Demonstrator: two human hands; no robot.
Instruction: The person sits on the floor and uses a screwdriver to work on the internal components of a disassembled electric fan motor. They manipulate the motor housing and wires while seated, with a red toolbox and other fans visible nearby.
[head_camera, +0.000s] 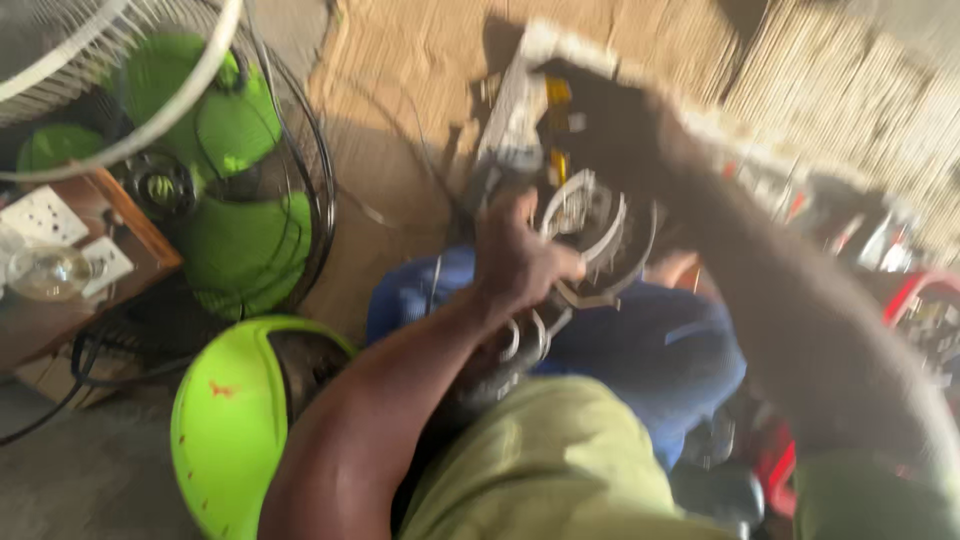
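A bare concrete floor (90, 480) lies in shade at the lower left, with a sunlit, sandy patch of ground (420, 60) above it. Left of that patch stand green fans (235, 190) behind black wire guards. Left of the fans sits a wooden box (70, 260) carrying white wall sockets and a glass bulb. A reed fence (850, 90) closes the upper right.

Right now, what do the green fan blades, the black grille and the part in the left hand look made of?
Fan blades: glossy green plastic, probably.
Black grille: thin dark wire, likely painted metal.
White ribbed part in the left hand: smooth, pale, plastic-looking; blur leaves it open.
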